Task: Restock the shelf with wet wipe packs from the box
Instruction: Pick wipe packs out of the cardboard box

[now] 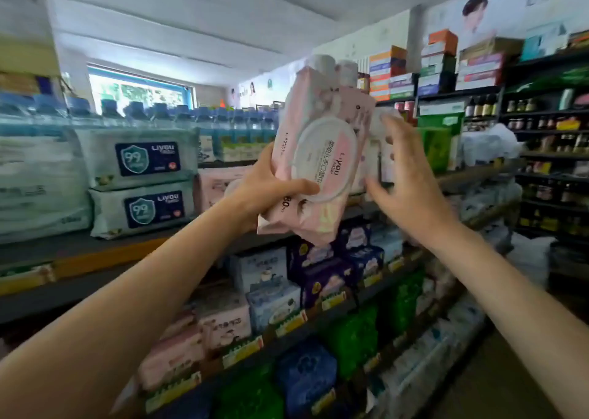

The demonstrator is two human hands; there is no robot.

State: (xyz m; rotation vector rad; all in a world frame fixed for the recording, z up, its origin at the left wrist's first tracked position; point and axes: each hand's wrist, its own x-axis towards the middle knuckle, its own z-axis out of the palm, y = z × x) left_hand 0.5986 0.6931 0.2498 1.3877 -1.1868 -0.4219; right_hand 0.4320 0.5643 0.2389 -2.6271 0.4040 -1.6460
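A pink wet wipe pack [322, 151] with a white oval lid is held upright at chest height in front of the top shelf [105, 253]. My left hand [271, 182] grips its lower left edge, thumb across the lid's rim. My right hand [404, 176] hovers just right of the pack with fingers spread, near more pale packs [379, 154] standing on the shelf; whether it touches them is unclear. More pink packs [216, 186] lie on the shelf behind my left hand. The box is out of view.
White packs with dark blue labels [140, 182] are stacked on the top shelf at left, water bottles [191, 119] behind them. Lower shelves hold purple, blue, green and pink packages [322, 278]. Dark shelving with bottles [548, 151] stands at right across the aisle.
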